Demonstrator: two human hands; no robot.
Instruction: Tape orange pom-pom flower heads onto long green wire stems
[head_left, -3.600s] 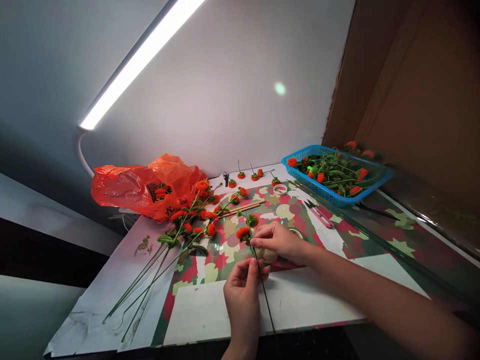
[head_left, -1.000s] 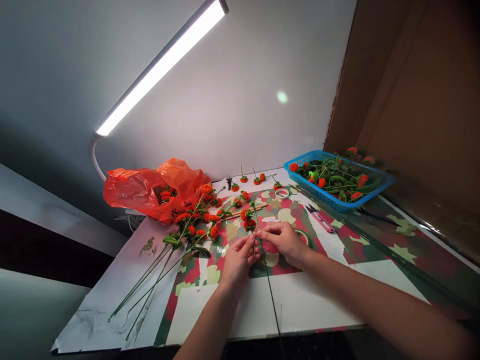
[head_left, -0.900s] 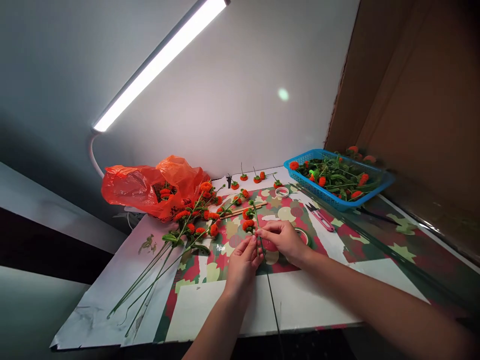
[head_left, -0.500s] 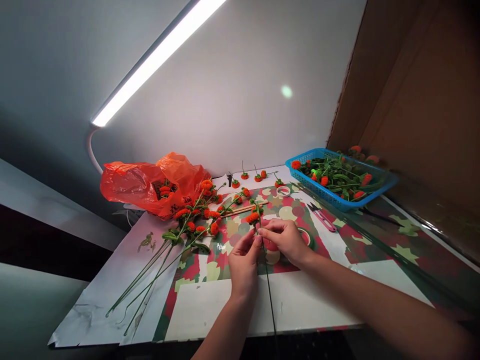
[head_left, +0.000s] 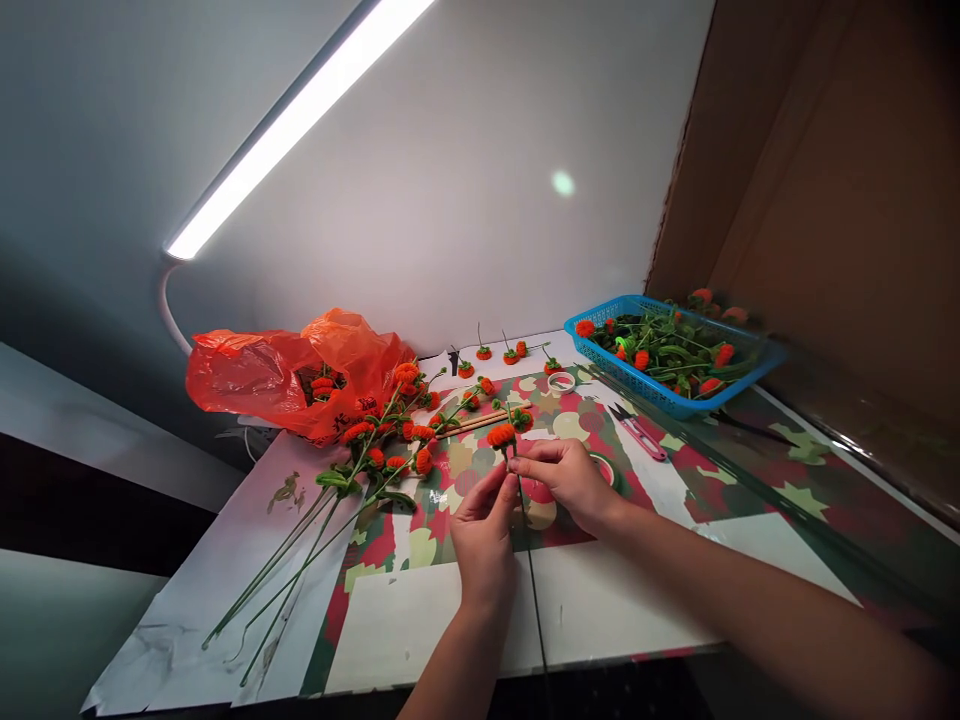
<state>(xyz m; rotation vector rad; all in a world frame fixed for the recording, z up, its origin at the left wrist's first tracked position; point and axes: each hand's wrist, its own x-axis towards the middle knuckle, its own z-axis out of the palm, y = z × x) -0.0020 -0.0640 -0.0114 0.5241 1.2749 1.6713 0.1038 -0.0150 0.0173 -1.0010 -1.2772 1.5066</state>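
An artificial flower with a fuzzy orange head stands nearly upright between my two hands over the middle of the table. Its long thin dark stem runs down past the table's front edge. My left hand pinches the stem below the head with thumb and fingertips. From the right, my right hand pinches at the same spot, fingertips almost touching the left ones. Just behind is a smaller orange and green bloom; whether it joins this stem I cannot tell. A roll of green tape lies partly hidden behind my right hand.
Long-stemmed orange flowers lie at left, before a red plastic bag. Several short-stemmed heads stand at the back. Pink-handled snips, a white roll, wooden sticks and a filled blue basket are around.
The view has shifted slightly, moving everything a little left. Both hands keep their pinch on the stem, and the orange head has turned a little between the fingers.
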